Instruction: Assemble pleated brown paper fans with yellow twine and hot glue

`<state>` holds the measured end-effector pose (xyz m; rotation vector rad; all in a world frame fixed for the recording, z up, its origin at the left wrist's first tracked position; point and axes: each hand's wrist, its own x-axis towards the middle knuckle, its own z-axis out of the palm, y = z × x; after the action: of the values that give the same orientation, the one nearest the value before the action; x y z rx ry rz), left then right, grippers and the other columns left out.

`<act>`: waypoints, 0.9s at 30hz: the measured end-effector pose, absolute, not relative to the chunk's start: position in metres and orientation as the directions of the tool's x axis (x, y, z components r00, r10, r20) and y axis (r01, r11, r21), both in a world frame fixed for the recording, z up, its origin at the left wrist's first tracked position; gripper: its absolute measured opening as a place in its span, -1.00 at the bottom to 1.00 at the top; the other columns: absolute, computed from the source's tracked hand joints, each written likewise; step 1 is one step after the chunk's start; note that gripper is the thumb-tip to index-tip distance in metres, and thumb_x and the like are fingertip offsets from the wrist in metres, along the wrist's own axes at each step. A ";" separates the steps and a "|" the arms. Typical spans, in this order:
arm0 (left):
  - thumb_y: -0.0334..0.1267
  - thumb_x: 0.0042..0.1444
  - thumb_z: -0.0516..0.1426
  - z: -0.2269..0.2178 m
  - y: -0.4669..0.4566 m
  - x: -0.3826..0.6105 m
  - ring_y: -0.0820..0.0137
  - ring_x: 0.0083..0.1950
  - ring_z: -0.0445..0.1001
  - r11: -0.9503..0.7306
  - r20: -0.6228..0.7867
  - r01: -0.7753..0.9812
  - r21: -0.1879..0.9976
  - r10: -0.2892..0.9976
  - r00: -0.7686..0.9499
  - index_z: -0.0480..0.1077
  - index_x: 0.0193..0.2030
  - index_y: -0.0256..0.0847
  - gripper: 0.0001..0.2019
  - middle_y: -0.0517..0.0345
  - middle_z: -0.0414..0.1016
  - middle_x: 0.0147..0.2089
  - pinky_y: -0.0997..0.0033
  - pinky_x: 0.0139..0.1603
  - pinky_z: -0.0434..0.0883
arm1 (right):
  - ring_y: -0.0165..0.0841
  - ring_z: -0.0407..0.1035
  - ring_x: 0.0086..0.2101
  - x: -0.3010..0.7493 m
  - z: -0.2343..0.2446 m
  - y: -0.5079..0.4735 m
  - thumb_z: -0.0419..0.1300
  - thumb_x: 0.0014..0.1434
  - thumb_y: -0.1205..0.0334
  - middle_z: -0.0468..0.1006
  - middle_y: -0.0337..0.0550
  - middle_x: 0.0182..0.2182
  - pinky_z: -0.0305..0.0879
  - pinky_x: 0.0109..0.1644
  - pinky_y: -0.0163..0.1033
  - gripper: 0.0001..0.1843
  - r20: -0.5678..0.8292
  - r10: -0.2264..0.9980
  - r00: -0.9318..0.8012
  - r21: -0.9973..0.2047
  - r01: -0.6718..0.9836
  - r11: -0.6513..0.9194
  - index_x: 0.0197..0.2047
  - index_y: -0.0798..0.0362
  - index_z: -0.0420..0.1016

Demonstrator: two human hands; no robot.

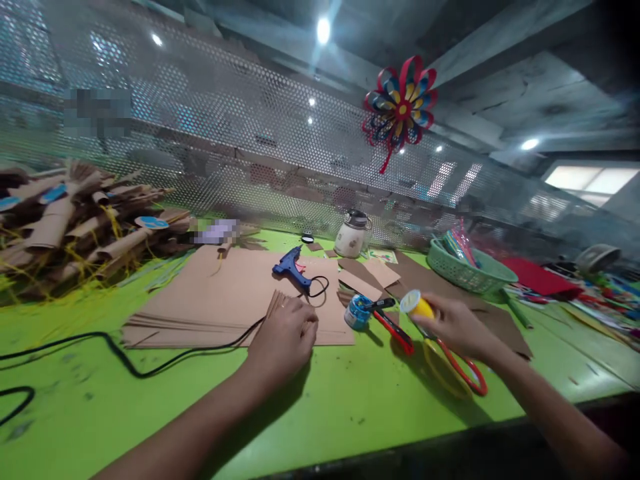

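Observation:
My left hand [285, 330] is closed over a ridged brown cardboard piece [275, 303], most of which is hidden beneath it. Behind it, a blue hot glue gun [294, 267] lies on stacked cardboard sheets [220, 290], and its black cord runs past the hand. My right hand [460, 325] pinches a yellow spool of thread [419, 305] above the table. Under that hand lie red-handled scissors [473, 380] and a yellow loop [444, 373] I cannot identify. Between my hands stand a small blue jar [358, 312] and a red-and-black handled tool [395, 332].
Tied cardboard rolls with yellow string [85, 220] are heaped at the left. A white jar with a dark lid [351, 233] stands at the back. To the right is a green basket [465, 270] with wrapped items. Perforated metal sheeting [240, 140] rises behind the green table [350, 407].

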<state>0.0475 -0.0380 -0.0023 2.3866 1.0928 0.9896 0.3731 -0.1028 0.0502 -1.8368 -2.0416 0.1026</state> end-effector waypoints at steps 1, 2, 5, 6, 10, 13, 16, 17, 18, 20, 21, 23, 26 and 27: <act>-0.33 0.17 -0.03 -0.003 -0.039 0.048 0.25 -0.14 0.36 -0.652 0.447 0.516 0.555 0.757 0.476 0.43 -0.37 -0.24 -0.77 -0.02 0.42 -0.25 0.26 -0.10 0.28 | -0.20 0.42 -0.24 0.357 0.040 -0.123 0.14 0.16 0.01 0.56 -0.05 -0.17 0.29 -0.17 -0.18 -0.61 0.212 0.973 -0.090 -0.360 0.919 0.163 -0.02 0.05 0.43; -0.33 0.16 -0.03 -0.004 -0.040 0.049 0.25 -0.13 0.36 -0.659 0.444 0.496 0.566 0.750 0.489 0.44 -0.36 -0.25 -0.77 -0.02 0.42 -0.24 0.27 -0.11 0.28 | -0.18 0.41 -0.21 0.340 0.031 -0.142 0.16 0.15 0.03 0.55 -0.04 -0.14 0.30 -0.12 -0.16 -0.63 0.206 0.973 -0.100 -0.396 0.901 0.176 -0.02 0.03 0.44; -0.31 0.15 0.01 -0.004 -0.047 0.053 0.29 -0.16 0.38 -0.663 0.396 0.372 0.649 0.713 0.579 0.47 -0.20 -0.27 -0.78 -0.04 0.44 -0.19 0.33 -0.14 0.29 | -0.17 0.38 -0.08 0.288 0.012 -0.182 0.22 0.10 0.15 0.50 -0.02 -0.06 0.27 0.02 -0.13 -0.57 0.187 0.964 -0.191 -0.436 0.863 0.256 0.06 -0.01 0.38; -0.29 0.14 0.02 -0.003 -0.050 0.054 0.32 -0.19 0.39 -0.636 0.343 0.313 0.706 0.693 0.634 0.46 -0.14 -0.27 -0.76 -0.03 0.45 -0.20 0.35 -0.17 0.31 | -0.18 0.36 -0.06 0.271 0.010 -0.188 0.23 0.09 0.22 0.47 -0.02 -0.03 0.27 0.04 -0.13 -0.52 0.145 0.954 -0.262 -0.433 0.850 0.299 0.10 -0.01 0.34; -0.08 0.19 0.02 0.004 -0.058 0.056 0.36 -0.23 0.41 -0.360 0.100 0.084 0.929 0.464 0.880 0.40 0.01 -0.30 -0.62 0.00 0.49 -0.20 0.39 -0.22 0.35 | -0.22 0.31 -0.02 0.227 0.011 -0.176 0.19 0.10 0.31 0.42 -0.02 -0.02 0.26 0.08 -0.14 -0.53 0.180 0.915 -0.362 -0.410 0.818 0.404 0.11 0.01 0.31; -0.07 0.11 0.13 0.004 -0.056 0.053 0.28 -0.01 0.38 -0.293 0.169 -0.062 0.954 0.358 0.918 0.34 0.11 -0.23 -0.54 -0.04 0.43 0.01 0.31 -0.01 0.32 | -0.21 0.26 0.05 0.217 0.010 -0.153 0.19 0.09 0.33 0.36 0.03 0.06 0.21 0.14 -0.11 -0.52 0.253 0.902 -0.351 -0.458 0.778 0.431 0.11 0.05 0.31; -0.19 -0.07 0.27 -0.004 -0.050 0.051 0.22 0.08 0.34 -0.310 0.189 -0.053 0.949 0.428 0.884 0.28 0.18 -0.17 -0.39 -0.04 0.37 0.10 0.27 0.09 0.26 | -0.22 0.26 0.07 0.224 0.009 -0.142 0.27 0.02 0.31 0.38 0.02 0.07 0.20 0.17 -0.11 -0.47 0.265 0.890 -0.371 -0.581 0.675 0.455 0.10 0.07 0.34; -0.23 -0.06 0.25 -0.006 -0.049 0.050 0.23 0.04 0.36 -0.310 0.160 -0.009 0.951 0.464 0.871 0.27 0.19 -0.17 -0.38 -0.04 0.39 0.08 0.27 0.06 0.29 | -0.21 0.27 0.07 0.231 0.009 -0.141 0.29 0.00 0.28 0.38 0.02 0.07 0.21 0.16 -0.10 -0.46 0.258 0.896 -0.362 -0.627 0.643 0.440 0.09 0.07 0.36; -0.26 -0.04 0.22 -0.007 -0.048 0.050 0.25 -0.02 0.39 -0.308 0.117 0.049 0.950 0.498 0.859 0.27 0.20 -0.19 -0.40 -0.05 0.42 0.03 0.28 -0.01 0.32 | -0.19 0.29 0.04 0.239 0.009 -0.139 0.30 -0.01 0.25 0.40 0.03 0.06 0.24 0.13 -0.08 -0.47 0.247 0.911 -0.330 -0.671 0.620 0.406 0.07 0.07 0.40; -0.31 -0.03 0.16 -0.004 -0.050 0.048 0.29 -0.16 0.43 -0.286 0.016 0.157 0.945 0.520 0.854 0.32 0.16 -0.24 -0.46 -0.05 0.47 -0.09 0.31 -0.14 0.35 | -0.21 0.41 -0.10 0.260 0.009 -0.134 0.23 0.07 0.19 0.46 0.04 -0.02 0.36 -0.01 -0.07 -0.62 0.200 0.962 -0.185 -0.760 0.591 0.271 -0.02 0.09 0.47; -0.31 -0.05 0.16 -0.001 -0.052 0.047 0.30 -0.19 0.43 -0.266 -0.028 0.179 0.947 0.489 0.872 0.35 0.13 -0.26 -0.48 -0.04 0.48 -0.13 0.32 -0.17 0.35 | -0.23 0.44 -0.20 0.271 0.008 -0.128 0.19 0.10 0.15 0.51 0.04 -0.13 0.39 -0.09 -0.07 -0.70 0.183 0.981 -0.066 -0.790 0.584 0.186 -0.13 0.11 0.51; -0.30 -0.11 0.21 0.007 -0.058 0.046 0.30 -0.18 0.43 -0.182 -0.093 0.161 0.970 0.335 0.937 0.41 0.07 -0.23 -0.49 -0.01 0.49 -0.12 0.33 -0.15 0.35 | -0.21 0.44 -0.28 0.289 0.004 -0.110 0.24 0.03 0.10 0.54 0.02 -0.26 0.40 -0.16 -0.03 -0.68 0.170 0.973 0.158 -0.805 0.591 0.045 -0.18 0.13 0.51; -0.27 -0.19 0.29 0.014 -0.066 0.045 0.30 -0.12 0.44 -0.024 -0.098 0.101 0.995 0.119 0.988 0.44 0.04 -0.16 -0.46 0.05 0.48 -0.05 0.30 -0.05 0.34 | -0.14 0.39 -0.10 0.300 -0.008 -0.076 0.37 -0.18 0.16 0.48 0.02 -0.07 0.32 0.00 0.00 -0.34 0.249 0.951 0.183 -0.808 0.581 0.100 0.04 0.07 0.38; -0.26 -0.19 0.29 0.013 -0.067 0.046 0.30 -0.12 0.44 -0.004 -0.088 0.089 0.996 0.119 0.989 0.45 0.04 -0.15 -0.46 0.05 0.48 -0.05 0.29 -0.03 0.33 | -0.15 0.38 -0.07 0.300 -0.013 -0.066 0.39 -0.21 0.18 0.46 0.01 -0.02 0.29 0.04 0.00 -0.26 0.254 0.953 0.166 -0.816 0.566 0.119 0.09 0.05 0.33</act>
<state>0.0459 -0.0670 0.0125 1.5769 0.1632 0.0238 0.3003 -0.0656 -0.0130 -1.5564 -1.5084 0.5493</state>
